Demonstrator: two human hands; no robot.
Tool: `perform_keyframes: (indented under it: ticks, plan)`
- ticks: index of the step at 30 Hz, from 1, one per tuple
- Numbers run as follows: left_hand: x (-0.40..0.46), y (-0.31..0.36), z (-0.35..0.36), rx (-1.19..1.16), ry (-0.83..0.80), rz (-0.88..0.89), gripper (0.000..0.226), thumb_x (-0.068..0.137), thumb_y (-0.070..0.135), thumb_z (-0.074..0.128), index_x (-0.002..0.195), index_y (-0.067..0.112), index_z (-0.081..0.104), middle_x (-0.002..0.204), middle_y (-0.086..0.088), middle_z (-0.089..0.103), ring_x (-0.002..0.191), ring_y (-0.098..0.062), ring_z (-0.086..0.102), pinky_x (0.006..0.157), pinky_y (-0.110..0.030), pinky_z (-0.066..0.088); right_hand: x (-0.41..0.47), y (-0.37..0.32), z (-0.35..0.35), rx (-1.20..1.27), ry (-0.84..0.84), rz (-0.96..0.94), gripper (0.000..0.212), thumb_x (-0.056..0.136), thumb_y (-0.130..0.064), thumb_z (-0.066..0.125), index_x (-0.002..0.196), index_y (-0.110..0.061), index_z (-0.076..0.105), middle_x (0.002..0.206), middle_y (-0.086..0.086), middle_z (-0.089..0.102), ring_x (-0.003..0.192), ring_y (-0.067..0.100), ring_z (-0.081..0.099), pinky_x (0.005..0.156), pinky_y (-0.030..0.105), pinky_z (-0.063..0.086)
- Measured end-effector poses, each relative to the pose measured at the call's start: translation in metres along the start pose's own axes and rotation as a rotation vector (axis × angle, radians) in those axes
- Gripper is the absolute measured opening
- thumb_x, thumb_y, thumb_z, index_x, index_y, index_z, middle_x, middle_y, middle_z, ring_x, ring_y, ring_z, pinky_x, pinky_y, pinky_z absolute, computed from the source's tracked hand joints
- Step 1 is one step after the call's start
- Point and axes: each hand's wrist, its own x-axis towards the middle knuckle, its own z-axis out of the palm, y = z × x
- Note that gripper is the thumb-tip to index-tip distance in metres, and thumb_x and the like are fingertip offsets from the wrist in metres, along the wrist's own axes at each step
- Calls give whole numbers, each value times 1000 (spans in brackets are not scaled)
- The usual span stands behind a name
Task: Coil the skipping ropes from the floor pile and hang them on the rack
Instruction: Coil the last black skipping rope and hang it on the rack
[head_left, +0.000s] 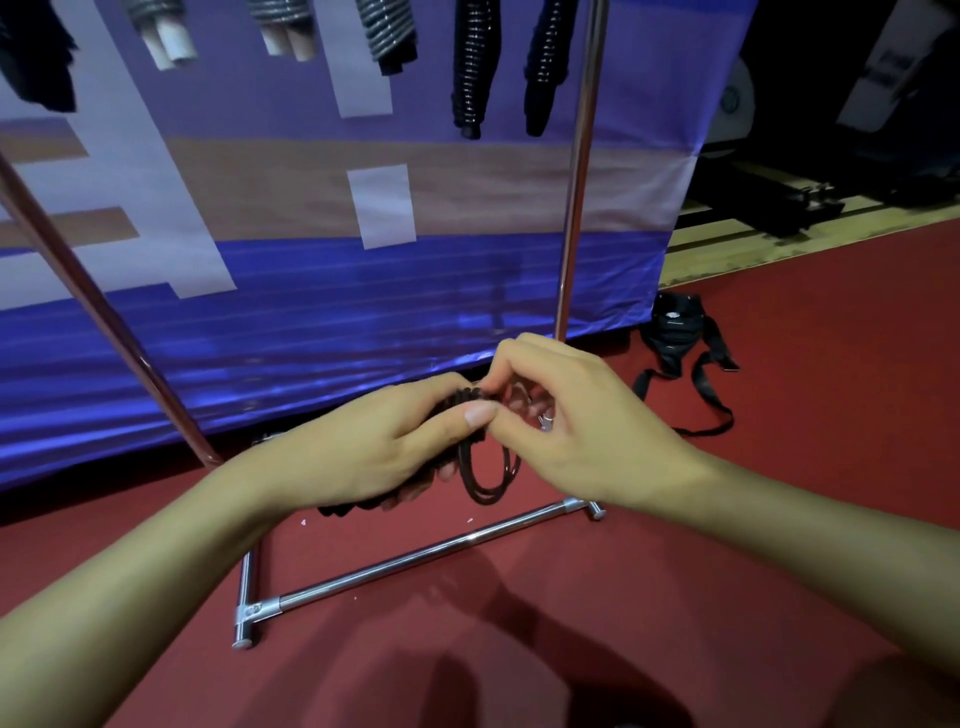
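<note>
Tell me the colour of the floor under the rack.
Dark red floor, seen in the head view.

we see a polished chrome-like metal rack (415, 564), its smooth tubes glossy and catching light, standing on a matt dark red carpet floor (779, 519) with a fine, slightly rough nap. far behind it hangs a purple and white printed banner (311, 291), a shiny plastic-looking sheet with rippled highlights. the thin dark cord of the skipping rope (488, 478) looks smooth and faintly glossy. at the far right lies a black bag with matt cloth straps (675, 332), near a strip of pale bare wood flooring (779, 239).
</note>
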Motion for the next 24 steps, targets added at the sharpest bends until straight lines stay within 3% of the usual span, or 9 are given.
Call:
perform_keyframes:
  ticks: [3, 5, 9, 13, 18, 21, 24]
  plan:
    - [1, 4, -3, -9, 20, 2, 25, 94, 61, 43, 91, 39, 55, 72, 6, 65, 54, -31, 58, 48, -42, 50, 6, -1, 1, 10, 106, 19, 14, 96, -18, 70, 85, -15, 61, 79, -10, 53, 74, 7, 54, 70, 13, 37]
    - [5, 1, -5, 16, 52, -28, 34, 93, 63, 44, 96, 33, 59, 73, 4, 66, 53, -29, 57, 48, -45, 50, 18, 3, -11, 28, 228, 74, 15, 98, -20, 68, 84, -18, 61, 76, -10, 55, 72, 1, 54, 71, 13, 37]
    - [17, -4, -17, 103, 244, -38, 42, 94, 68, 43, 98, 31, 62, 73, -1, 63, 55, -13, 53, 56, -39, 50, 50, 11, -57, 286, 440, 267, 18, 99, -27, 65, 83, -19, 65, 64, -11, 57, 63, 4, 54, 65, 30, 50]
    - [33, 14, -39, 34, 368, 8, 41, 95, 62, 49, 98, 23, 58, 61, 7, 57, 49, -10, 46, 52, -27, 40, 88, -1, -102, 534, 513, 245, 19, 103, -9, 60, 84, -14, 64, 66, -2, 53, 55, 2, 50, 57, 19, 50]
    - [61, 52, -74, -31, 444, 87, 31, 99, 48, 58, 98, 17, 57, 55, 6, 52, 39, -13, 41, 39, -17, 34, 144, -18, -177, 723, 648, 267, 20, 103, -7, 59, 85, -13, 65, 72, -2, 55, 54, 0, 51, 57, 19, 49]
    - [79, 73, -88, -84, 479, 106, 24, 103, 47, 55, 97, 23, 56, 57, 1, 52, 41, -18, 40, 38, -19, 32, 178, -25, -215, 664, 612, 257, 16, 102, -10, 61, 88, -13, 67, 71, -2, 57, 54, 0, 54, 56, 20, 49]
    - [100, 90, -98, -217, 516, 123, 25, 104, 48, 52, 95, 24, 54, 65, -9, 56, 44, -21, 46, 38, -22, 34, 210, -32, -240, 327, 544, 165, 10, 101, -17, 65, 95, -13, 71, 78, -1, 63, 57, -1, 60, 55, 18, 50]
